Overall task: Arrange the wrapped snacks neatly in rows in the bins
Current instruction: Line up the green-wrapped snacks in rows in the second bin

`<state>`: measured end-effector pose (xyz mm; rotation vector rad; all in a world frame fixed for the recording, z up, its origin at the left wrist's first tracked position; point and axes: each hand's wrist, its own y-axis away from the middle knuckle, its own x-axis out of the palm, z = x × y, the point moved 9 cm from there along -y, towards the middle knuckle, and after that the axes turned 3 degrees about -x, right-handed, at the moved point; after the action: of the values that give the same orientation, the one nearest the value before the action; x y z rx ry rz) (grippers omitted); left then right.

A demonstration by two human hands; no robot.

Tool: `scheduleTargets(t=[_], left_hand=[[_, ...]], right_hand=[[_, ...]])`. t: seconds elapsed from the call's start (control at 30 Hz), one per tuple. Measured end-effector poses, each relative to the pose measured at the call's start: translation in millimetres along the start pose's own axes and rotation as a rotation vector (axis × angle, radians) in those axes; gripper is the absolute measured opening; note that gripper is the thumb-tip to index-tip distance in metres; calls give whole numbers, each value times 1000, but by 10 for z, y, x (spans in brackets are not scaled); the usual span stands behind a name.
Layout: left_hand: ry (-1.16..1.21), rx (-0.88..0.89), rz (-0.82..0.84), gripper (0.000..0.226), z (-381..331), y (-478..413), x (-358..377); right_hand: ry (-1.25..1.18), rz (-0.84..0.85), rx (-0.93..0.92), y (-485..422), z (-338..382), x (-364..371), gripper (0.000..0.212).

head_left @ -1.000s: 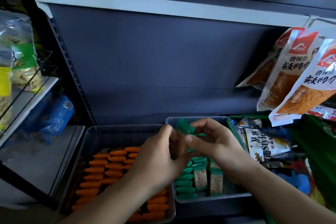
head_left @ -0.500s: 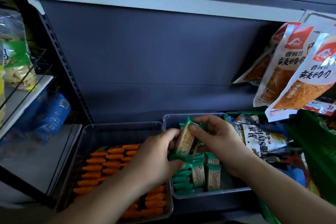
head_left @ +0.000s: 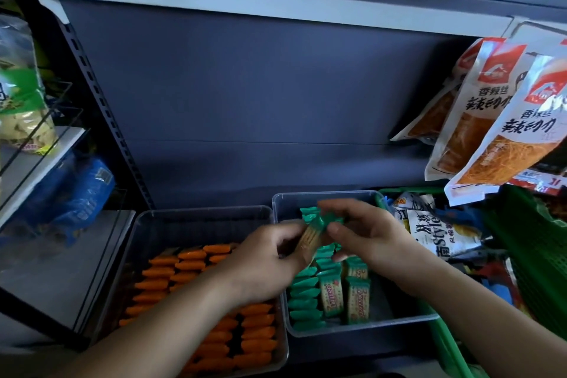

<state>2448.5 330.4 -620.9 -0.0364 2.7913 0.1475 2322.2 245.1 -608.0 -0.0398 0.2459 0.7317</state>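
Two clear plastic bins stand side by side on the shelf. The left bin (head_left: pixel 196 218) holds rows of orange wrapped snacks (head_left: pixel 184 267). The right bin (head_left: pixel 325 196) holds green wrapped snacks (head_left: pixel 306 294), a row on edge at its left and two lying flat. Above the right bin, my left hand (head_left: pixel 264 261) and my right hand (head_left: pixel 368 230) together hold a small bunch of green-wrapped crackers (head_left: pixel 316 227). My left fingers grip its lower end and my right fingers pinch its green top.
A green basket (head_left: pixel 527 254) with mixed snack bags stands to the right. Large orange noodle-snack bags (head_left: pixel 497 119) hang above it. Blue packets (head_left: pixel 76 193) and a glass divider lie at the left. The dark back panel rises behind the bins.
The green bunch has turned and tilted between my hands, and both hands have shifted slightly while staying above the right bin.
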Motion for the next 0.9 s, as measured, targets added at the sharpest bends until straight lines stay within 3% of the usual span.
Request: scheduleTargets(t=[0.1,0.2,0.33,0.47,0.6,0.7,0.8,0.9], left_hand=[[-8,-29,-50,24,139,-75,-74],[-211,-134,-204,31,392,-116,-314],[-286,-201,-168,39,602,-117,-357],[-361,-236,-176,49,710,-134,-410],[-378,-257,-171,49,803,-149,-418],[-372,-275,-180,48,843,-191,-394],[-380,-273,-172,46,843,-226,-331],[-425,-265,-159,45,802,-266,-247]], right_hand=[[125,-43,-2,-113,-126,-100,19],[301,-106,39,-307,-348,-186,14],[610,-74,91,-630,-725,-68,17],[706,69,170,-901,-1214,147,17],[852,335,206,-954,-1681,441,21],[931,401,211,-962,-1881,513,13],[869,360,204,-979,-1817,472,8],[773,182,154,-921,-1624,216,12]])
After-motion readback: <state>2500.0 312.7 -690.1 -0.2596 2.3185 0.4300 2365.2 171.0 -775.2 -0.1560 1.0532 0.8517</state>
